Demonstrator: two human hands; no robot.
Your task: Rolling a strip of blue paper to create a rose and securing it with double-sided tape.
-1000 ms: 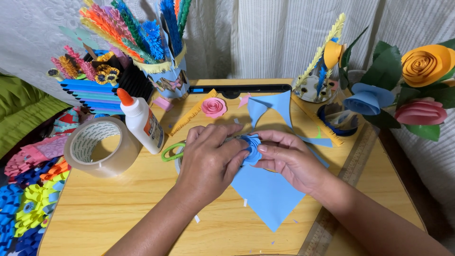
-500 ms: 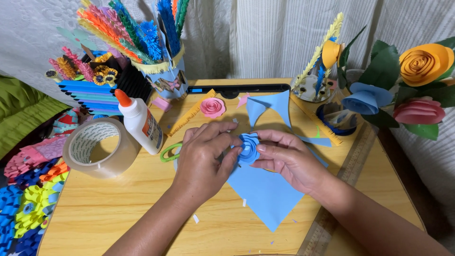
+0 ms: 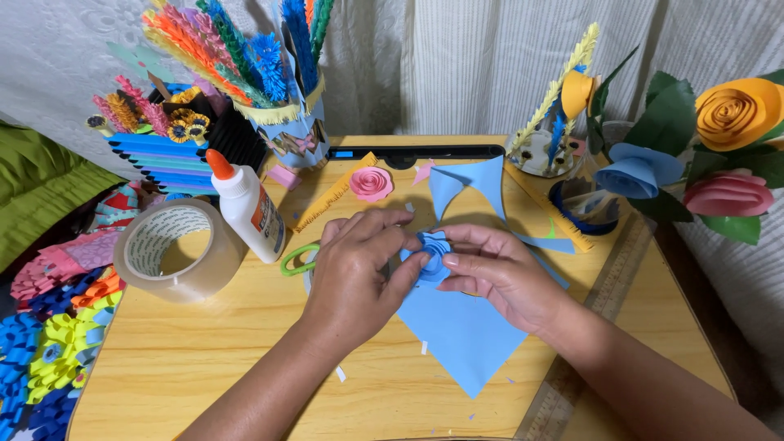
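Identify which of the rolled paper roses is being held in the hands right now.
The small blue rose, pinched between the left hand and right hand over the blue paper sheet. The pink rose lies untouched farther back on the table.

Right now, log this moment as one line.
left hand: pinching blue paper rose | right hand: holding rose | under: blue sheet | nearby: glue bottle, tape roll
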